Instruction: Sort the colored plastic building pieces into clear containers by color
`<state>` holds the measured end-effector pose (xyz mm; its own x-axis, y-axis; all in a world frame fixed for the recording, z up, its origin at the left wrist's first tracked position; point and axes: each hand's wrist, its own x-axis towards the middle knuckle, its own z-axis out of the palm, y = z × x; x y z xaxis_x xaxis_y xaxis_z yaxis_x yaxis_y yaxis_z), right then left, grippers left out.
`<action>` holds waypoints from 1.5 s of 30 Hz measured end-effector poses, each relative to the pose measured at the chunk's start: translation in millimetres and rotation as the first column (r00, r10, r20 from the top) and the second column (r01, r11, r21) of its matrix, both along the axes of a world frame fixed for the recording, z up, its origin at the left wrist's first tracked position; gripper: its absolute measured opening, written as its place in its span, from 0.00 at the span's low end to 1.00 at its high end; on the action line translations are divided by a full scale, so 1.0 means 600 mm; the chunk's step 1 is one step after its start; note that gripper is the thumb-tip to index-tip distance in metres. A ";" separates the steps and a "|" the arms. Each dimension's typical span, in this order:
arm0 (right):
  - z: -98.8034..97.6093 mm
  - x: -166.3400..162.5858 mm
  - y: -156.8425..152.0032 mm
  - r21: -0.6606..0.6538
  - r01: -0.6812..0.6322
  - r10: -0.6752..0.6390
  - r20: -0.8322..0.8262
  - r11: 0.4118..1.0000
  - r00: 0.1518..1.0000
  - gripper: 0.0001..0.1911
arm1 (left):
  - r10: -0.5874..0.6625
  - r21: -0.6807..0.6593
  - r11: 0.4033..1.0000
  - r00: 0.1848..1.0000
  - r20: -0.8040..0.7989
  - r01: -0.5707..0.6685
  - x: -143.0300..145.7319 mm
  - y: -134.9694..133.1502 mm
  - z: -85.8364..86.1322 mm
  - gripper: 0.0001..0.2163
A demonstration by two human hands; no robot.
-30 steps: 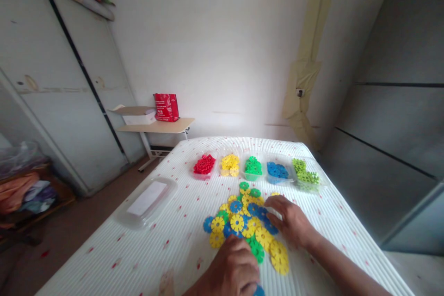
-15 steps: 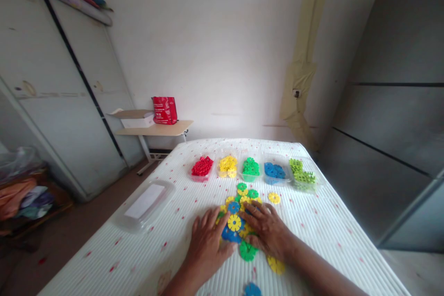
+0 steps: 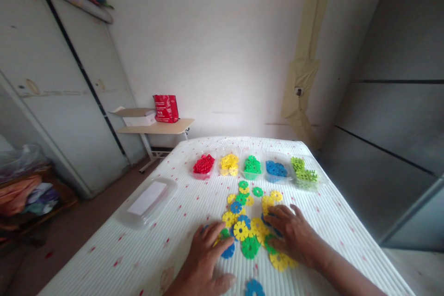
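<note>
A loose spread of notched plastic building discs in yellow, blue and green lies on the table between my hands. My left hand rests on the left side of the spread, fingers apart, partly covering a blue disc and others. Palm down with fingers spread, my right hand lies over discs at the right side and hides some of them. Between the hands are a yellow disc and a green disc. A lone blue disc lies at the near edge of view.
Behind the spread stand clear tubs of red pieces, yellow pieces, green pieces, blue pieces and light green pieces. A clear plastic lid lies at left. A side table holds a red bag.
My right hand has moved right, and discs have spread out with it. My left hand has shifted slightly nearer. More discs now show between the hands.
</note>
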<state>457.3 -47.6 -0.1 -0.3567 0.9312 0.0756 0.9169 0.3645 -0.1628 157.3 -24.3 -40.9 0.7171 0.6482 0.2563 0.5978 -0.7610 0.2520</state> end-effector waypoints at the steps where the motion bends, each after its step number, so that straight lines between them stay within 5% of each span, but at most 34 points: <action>1: 0.002 0.000 -0.002 0.002 -0.016 0.016 -0.007 1.000 1.000 0.26 | -0.041 0.010 0.999 0.999 -0.010 0.042 -0.002 -0.001 -0.006 0.32; 8: 0.002 -0.023 -0.011 0.004 -0.223 0.223 -0.050 0.975 0.974 0.33 | -0.228 0.004 0.973 0.969 -0.099 0.229 0.023 -0.002 -0.017 0.34; 14: -0.015 0.004 0.004 0.108 -0.137 0.145 -0.071 0.985 0.987 0.21 | -0.132 -0.040 0.991 0.990 -0.049 0.130 0.085 -0.022 -0.010 0.29; 19: -0.026 0.039 0.015 0.154 -0.046 0.073 -0.175 0.987 0.982 0.15 | -0.213 -0.106 0.972 0.977 -0.031 0.209 0.129 -0.026 0.012 0.25; 22: -0.034 0.046 0.018 0.175 0.021 0.023 -0.244 0.984 0.970 0.14 | -0.231 -0.122 0.966 0.973 -0.007 0.229 0.131 -0.027 0.027 0.24; 29: -0.037 0.037 0.016 0.233 0.008 0.056 -0.264 0.972 0.963 0.16 | -0.029 -0.069 0.997 1.000 0.003 0.029 0.107 -0.021 0.024 0.24; 34: -0.029 0.027 0.016 0.216 -0.063 0.118 -0.251 0.974 0.961 0.13 | -0.070 -0.082 0.994 0.997 -0.027 0.068 0.100 -0.023 0.022 0.27; 39: -0.038 0.043 0.023 0.288 0.089 0.023 -0.364 0.953 0.931 0.13 | -0.080 -0.031 0.996 0.995 0.061 0.082 0.097 -0.022 0.021 0.22; 45: -0.053 0.077 0.035 0.263 0.321 -0.166 -0.478 0.910 0.862 0.15 | 0.123 0.009 0.991 0.948 0.293 -0.131 0.091 -0.004 -0.010 0.16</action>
<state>503.7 -26.5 -31.9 0.0213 0.8774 0.4792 0.8441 0.2411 -0.4789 211.9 -26.7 -47.0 0.5208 0.7186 0.4609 0.5933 -0.6928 0.4098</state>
